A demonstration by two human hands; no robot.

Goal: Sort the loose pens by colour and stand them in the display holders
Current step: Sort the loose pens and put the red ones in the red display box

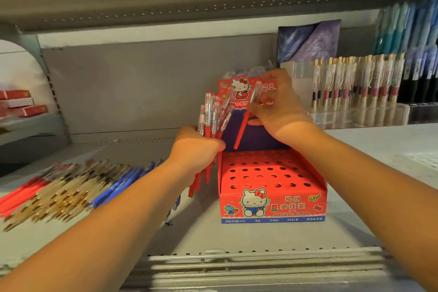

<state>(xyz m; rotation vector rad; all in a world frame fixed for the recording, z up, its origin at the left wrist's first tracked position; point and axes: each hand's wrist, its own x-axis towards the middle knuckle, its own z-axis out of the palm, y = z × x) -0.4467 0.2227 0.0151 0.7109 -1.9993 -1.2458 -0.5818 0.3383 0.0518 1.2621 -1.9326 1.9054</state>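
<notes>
Right hand point(276, 104) fingers pinch single red pen point(246, 117) above empty red holder point(272, 193) on shelf. Left hand point(198, 147) grips red bunch point(212, 114). Tip: aim point-down, fill back row first.

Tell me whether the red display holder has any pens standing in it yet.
Empty. Every visible hole in the red display holder is dark and unfilled; the right hand holds one red pen above it, not yet inserted.

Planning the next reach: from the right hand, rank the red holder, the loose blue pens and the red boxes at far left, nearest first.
From the right hand:
1. Red holder, directly below it.
2. Loose blue pens, lying left, past the left hand.
3. Red boxes, far left on the side shelf.
</notes>
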